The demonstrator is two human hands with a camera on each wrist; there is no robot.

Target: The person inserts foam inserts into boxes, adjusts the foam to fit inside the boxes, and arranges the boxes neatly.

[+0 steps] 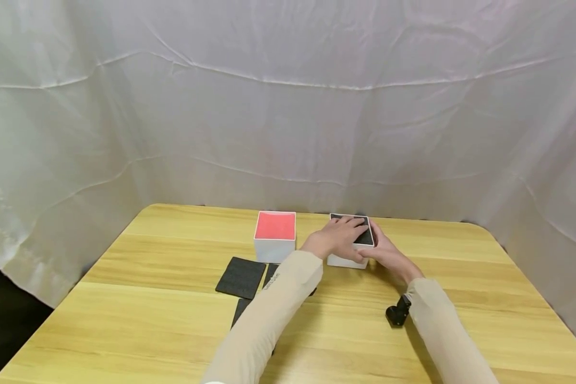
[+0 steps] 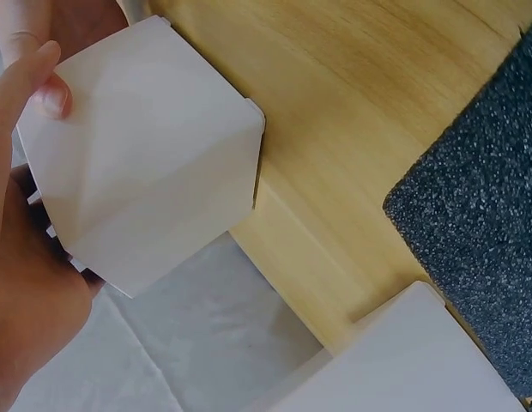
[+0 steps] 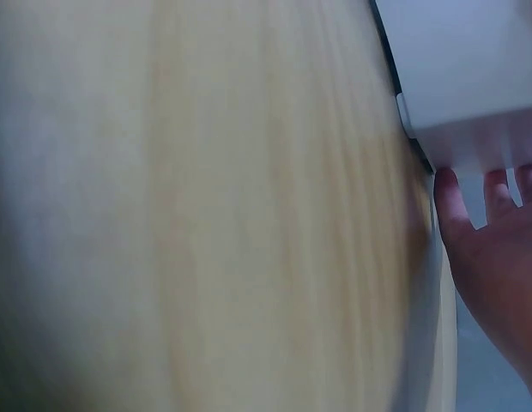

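Head view: left hand (image 1: 338,237) rests flat on the white box's (image 1: 348,260) black foam top, fingers straight; right hand (image 1: 389,253) cups its 3 o'clock side. Red-topped box (image 1: 274,234) stands at 9 o'clock on the bench (image 1: 173,320).

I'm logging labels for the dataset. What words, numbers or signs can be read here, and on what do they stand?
Left sleeve: a small line of print near the cuff, too small to read.
White box with red top, white box under both hands, black foam pads: no text visible.
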